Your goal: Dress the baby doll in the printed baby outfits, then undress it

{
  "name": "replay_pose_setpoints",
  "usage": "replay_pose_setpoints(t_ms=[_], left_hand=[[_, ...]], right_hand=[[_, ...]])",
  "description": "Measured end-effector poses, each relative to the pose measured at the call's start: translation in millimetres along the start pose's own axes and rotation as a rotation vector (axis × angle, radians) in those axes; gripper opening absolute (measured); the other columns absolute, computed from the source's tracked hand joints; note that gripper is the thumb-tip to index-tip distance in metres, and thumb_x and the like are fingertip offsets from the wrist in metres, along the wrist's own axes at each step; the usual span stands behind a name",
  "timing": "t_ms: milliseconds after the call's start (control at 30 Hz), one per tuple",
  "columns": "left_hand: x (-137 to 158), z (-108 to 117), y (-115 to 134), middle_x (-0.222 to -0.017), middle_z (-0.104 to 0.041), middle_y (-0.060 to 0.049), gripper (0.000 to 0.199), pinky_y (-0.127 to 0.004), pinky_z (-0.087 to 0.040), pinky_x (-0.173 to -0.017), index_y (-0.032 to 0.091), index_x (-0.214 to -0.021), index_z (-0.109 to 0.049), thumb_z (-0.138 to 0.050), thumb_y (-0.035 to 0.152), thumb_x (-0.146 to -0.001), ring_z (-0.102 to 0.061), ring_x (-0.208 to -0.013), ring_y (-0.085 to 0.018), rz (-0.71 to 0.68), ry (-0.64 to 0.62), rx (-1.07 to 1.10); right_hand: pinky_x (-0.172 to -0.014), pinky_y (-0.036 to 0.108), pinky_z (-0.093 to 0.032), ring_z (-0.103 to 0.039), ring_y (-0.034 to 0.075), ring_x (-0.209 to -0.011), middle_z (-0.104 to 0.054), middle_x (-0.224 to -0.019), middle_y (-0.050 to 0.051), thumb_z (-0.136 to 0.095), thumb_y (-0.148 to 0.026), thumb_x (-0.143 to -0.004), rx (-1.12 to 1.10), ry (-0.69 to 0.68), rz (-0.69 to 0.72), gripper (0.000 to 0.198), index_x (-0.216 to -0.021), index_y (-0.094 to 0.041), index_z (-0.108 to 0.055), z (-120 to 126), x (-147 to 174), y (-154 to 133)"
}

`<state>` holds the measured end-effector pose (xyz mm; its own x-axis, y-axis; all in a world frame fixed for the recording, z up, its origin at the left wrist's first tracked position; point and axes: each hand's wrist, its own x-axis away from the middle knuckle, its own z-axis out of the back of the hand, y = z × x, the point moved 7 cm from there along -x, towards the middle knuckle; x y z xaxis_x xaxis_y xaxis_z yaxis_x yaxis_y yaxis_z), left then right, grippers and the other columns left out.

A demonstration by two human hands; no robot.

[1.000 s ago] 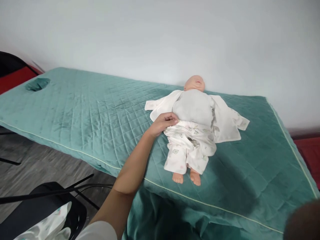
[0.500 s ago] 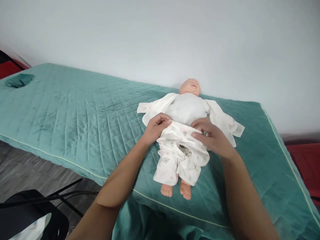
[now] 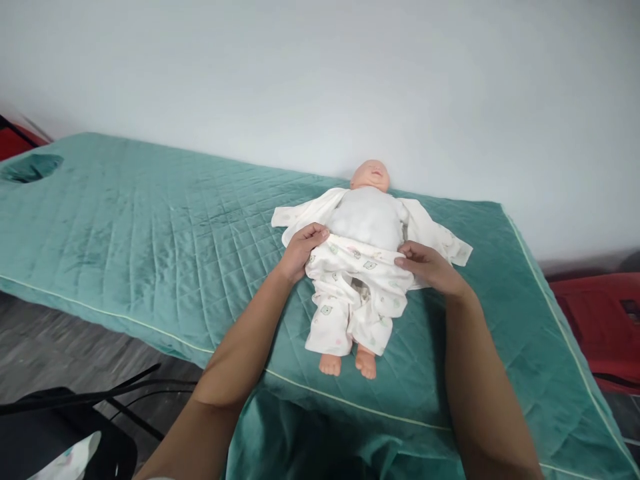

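A baby doll (image 3: 369, 215) lies on its back on a green quilted bed cover (image 3: 165, 233), its head toward the wall and its bare feet toward me. White patterned baby pants (image 3: 360, 267) cover its legs and hips, with a gap showing at the crotch. My left hand (image 3: 301, 250) pinches the waistband at its left side. At the right side of the waistband, my right hand (image 3: 427, 263) grips the cloth between thumb and fingers. Beneath the doll a white baby jacket (image 3: 437, 233) is spread open, sleeves out to both sides.
A pale wall (image 3: 320, 80) rises behind the bed. Red chairs (image 3: 600, 320) stand past the bed's right end and at the far left. At lower left is a black chair (image 3: 65, 433) with a white patterned cloth (image 3: 75, 460) on it.
My right hand has moved outward to the side of the waistband. The waistband now lies straighter across the doll's belly. The view has shifted slightly.
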<state>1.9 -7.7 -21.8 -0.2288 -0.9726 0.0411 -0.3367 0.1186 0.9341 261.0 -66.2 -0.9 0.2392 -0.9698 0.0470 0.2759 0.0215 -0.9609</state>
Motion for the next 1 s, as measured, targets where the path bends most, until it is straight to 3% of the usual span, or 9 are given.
replay_pose_setpoints(t_ms=[200,300,467,600,733,900,1000], left_hand=[[-3.6,8.5,1.4,-0.067,-0.053,0.004,0.030,-0.019,-0.036,-0.054,0.016,-0.076,-0.064,-0.084,0.036,-0.068,-0.046,-0.058,-0.007,-0.055,0.059,0.056],[-7.1,9.9,-1.7,-0.067,-0.053,0.004,0.030,-0.019,-0.036,-0.055,0.016,-0.077,-0.063,-0.083,0.037,-0.068,-0.045,-0.059,-0.007,-0.041,0.076,0.040],[-10.2,6.5,-3.0,-0.069,-0.054,0.003,0.029,-0.020,-0.033,-0.056,0.016,-0.080,-0.065,-0.077,0.042,-0.075,-0.044,-0.061,-0.008,-0.040,0.035,-0.198],[-10.5,0.6,-1.1,-0.070,-0.052,0.003,0.028,-0.020,-0.029,-0.055,0.017,-0.083,-0.064,-0.072,0.043,-0.081,-0.042,-0.061,-0.008,-0.012,-0.168,-0.371],[-11.7,-1.5,0.1,-0.070,-0.051,0.003,0.027,-0.019,-0.025,-0.049,0.018,-0.085,-0.061,-0.076,0.040,-0.078,-0.039,-0.056,-0.007,0.116,-0.390,-0.385],[-15.4,-9.4,6.7,-0.076,-0.062,0.000,0.026,-0.019,-0.040,-0.058,0.017,-0.084,-0.066,-0.082,0.020,-0.063,-0.054,-0.064,-0.010,0.239,-0.651,-0.377],[-19.5,-8.6,5.4,-0.072,-0.066,-0.002,0.018,-0.022,-0.043,-0.059,0.014,-0.076,-0.072,-0.080,0.017,-0.060,-0.058,-0.064,-0.012,0.252,-0.687,-0.512]], right_hand=[[-0.056,0.027,-0.030,-0.038,0.012,-0.060,-0.045,-0.064,-0.004,-0.071,-0.048,-0.083,-0.004,0.435,0.204,0.028,-0.079,-0.024,-0.057,9.3,-5.6,-4.2],[-0.058,0.028,-0.035,-0.043,0.013,-0.062,-0.051,-0.067,-0.004,-0.071,-0.048,-0.081,-0.028,0.518,0.199,0.027,-0.080,-0.024,-0.059,10.4,-12.1,1.1],[-0.059,0.027,-0.035,-0.044,0.013,-0.063,-0.052,-0.067,-0.003,-0.072,-0.050,-0.080,0.027,0.396,0.048,0.031,-0.079,-0.022,-0.060,10.8,-16.9,15.2],[-0.060,0.027,-0.033,-0.045,0.013,-0.065,-0.053,-0.070,-0.004,-0.071,-0.050,-0.083,0.046,0.250,0.014,0.030,-0.088,-0.022,-0.062,14.5,-12.3,23.2],[-0.065,0.028,-0.036,-0.048,0.015,-0.070,-0.057,-0.077,-0.002,-0.070,-0.050,-0.084,0.004,0.138,0.016,0.030,-0.097,-0.023,-0.064,16.2,-8.9,24.5],[-0.075,0.032,-0.042,-0.054,0.018,-0.081,-0.062,-0.086,0.001,-0.074,-0.046,-0.082,-0.069,0.072,0.024,0.030,-0.098,-0.023,-0.065,12.3,-5.6,12.3],[-0.079,0.033,-0.045,-0.057,0.019,-0.088,-0.062,-0.092,0.002,-0.077,-0.041,-0.080,-0.093,-0.005,0.036,0.029,-0.098,-0.023,-0.063,5.6,-3.4,4.8]])
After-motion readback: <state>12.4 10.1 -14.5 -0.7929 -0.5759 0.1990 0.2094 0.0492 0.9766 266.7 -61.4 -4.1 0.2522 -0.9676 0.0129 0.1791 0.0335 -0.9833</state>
